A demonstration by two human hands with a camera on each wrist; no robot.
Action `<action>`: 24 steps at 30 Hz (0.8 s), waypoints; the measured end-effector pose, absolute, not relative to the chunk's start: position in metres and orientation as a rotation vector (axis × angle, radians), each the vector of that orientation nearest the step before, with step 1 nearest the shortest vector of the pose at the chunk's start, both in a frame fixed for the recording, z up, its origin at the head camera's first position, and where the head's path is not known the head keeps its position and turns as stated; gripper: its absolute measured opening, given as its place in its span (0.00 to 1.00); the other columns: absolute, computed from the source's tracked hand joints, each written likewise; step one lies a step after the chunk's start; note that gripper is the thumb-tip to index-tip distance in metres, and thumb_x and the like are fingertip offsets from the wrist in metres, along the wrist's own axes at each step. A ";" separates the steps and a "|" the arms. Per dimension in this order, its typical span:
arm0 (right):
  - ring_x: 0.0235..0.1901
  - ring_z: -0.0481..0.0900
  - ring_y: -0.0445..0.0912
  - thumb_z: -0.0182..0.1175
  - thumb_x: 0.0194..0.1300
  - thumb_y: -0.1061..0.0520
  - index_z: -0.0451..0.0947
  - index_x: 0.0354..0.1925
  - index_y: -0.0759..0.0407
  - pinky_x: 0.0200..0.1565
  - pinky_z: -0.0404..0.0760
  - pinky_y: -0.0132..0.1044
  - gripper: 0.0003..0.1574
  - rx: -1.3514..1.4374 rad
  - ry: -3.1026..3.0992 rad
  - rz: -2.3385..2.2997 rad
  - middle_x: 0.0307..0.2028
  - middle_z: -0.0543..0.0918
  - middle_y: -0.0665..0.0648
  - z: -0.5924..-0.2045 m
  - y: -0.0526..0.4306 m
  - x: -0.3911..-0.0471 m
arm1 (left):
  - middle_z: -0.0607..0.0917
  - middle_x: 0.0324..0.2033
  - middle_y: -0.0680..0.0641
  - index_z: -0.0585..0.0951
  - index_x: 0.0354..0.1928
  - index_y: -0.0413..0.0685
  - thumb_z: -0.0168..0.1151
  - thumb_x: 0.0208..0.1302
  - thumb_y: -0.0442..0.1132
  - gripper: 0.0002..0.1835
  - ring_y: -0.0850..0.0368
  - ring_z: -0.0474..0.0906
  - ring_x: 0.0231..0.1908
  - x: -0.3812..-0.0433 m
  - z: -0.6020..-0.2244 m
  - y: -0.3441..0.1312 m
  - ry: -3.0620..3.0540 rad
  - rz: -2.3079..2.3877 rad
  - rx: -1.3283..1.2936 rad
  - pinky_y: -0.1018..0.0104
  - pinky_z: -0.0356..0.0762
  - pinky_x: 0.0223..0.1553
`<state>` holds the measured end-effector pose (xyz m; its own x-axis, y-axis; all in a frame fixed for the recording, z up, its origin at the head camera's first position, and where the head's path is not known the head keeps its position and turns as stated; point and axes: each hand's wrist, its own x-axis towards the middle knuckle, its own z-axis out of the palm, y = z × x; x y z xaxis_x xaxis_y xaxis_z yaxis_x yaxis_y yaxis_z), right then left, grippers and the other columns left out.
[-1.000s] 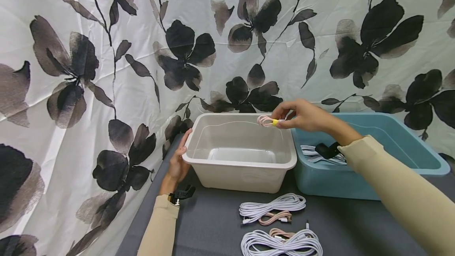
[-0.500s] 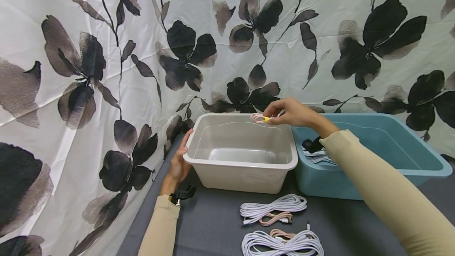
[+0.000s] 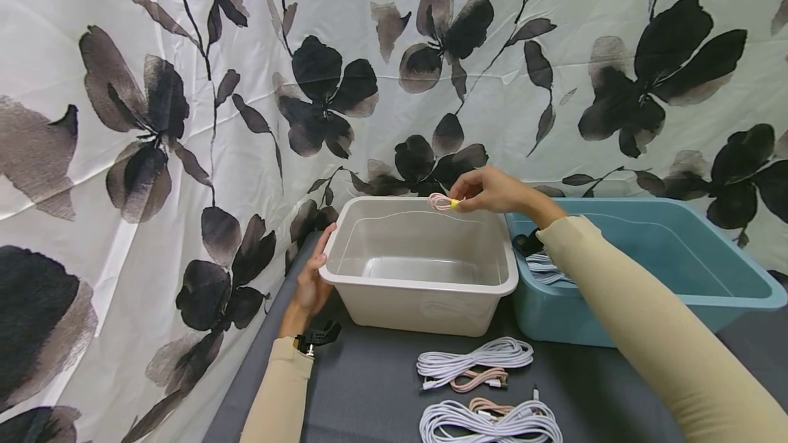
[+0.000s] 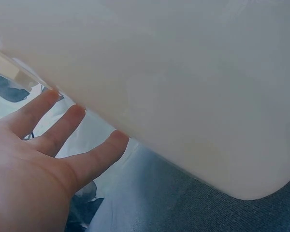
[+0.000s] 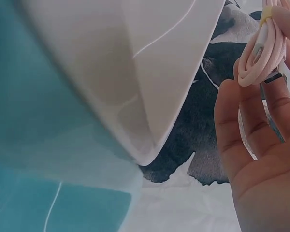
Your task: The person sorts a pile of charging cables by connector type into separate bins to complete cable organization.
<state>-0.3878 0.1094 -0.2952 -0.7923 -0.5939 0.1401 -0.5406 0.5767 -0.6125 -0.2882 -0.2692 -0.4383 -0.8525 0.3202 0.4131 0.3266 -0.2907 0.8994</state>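
Note:
A small coil of pale pink charging cable (image 3: 438, 202), bound by a yellow tie, is pinched between the thumb and fingers of my right hand (image 3: 492, 191). That hand is raised over the far rim of a beige plastic bin (image 3: 403, 303), near its back right corner. In the right wrist view the pink cable (image 5: 263, 63) shows a metal plug end beside the fingers. My left hand (image 3: 310, 286) rests against the bin's left side, fingers extended up toward the rim. The left wrist view shows straight fingertips (image 4: 118, 137) touching the bin wall.
A blue bin (image 3: 615, 325) stands right beside the beige one, with white cables (image 3: 546, 269) inside. In front on the grey tabletop (image 3: 360, 388) lie two white cable coils (image 3: 474, 359), each with a tan cable (image 3: 477, 379) by it. A floral curtain (image 3: 246, 176) hangs behind.
My right hand has moved left with the pink cable, from the gap between the bins to over the beige bin's back rim. The left hand has stayed put.

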 end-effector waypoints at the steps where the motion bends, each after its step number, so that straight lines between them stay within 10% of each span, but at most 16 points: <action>1: 0.34 0.77 0.48 0.68 0.57 0.59 0.84 0.40 0.53 0.37 0.77 0.37 0.10 -0.972 2.717 -1.012 0.35 0.84 0.55 -0.295 0.108 -0.389 | 0.43 0.76 0.45 0.43 0.76 0.56 0.37 0.67 0.47 0.37 0.33 0.39 0.71 -0.288 -0.438 -0.269 -1.866 -2.373 -0.855 0.52 0.56 0.64; 24: 0.36 0.77 0.50 0.67 0.57 0.61 0.83 0.42 0.60 0.36 0.75 0.36 0.13 -0.909 2.676 -0.996 0.37 0.83 0.61 -0.297 0.084 -0.395 | 0.43 0.76 0.45 0.42 0.77 0.56 0.39 0.67 0.48 0.38 0.33 0.39 0.71 -0.290 -0.441 -0.271 -1.844 -2.394 -0.862 0.59 0.60 0.61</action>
<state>-0.3948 0.0844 -0.2972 -0.8064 -0.5871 0.0716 -0.4911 0.5973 -0.6341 -0.2904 -0.2706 -0.4412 -0.8493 0.3225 0.4179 0.3217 -0.3114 0.8942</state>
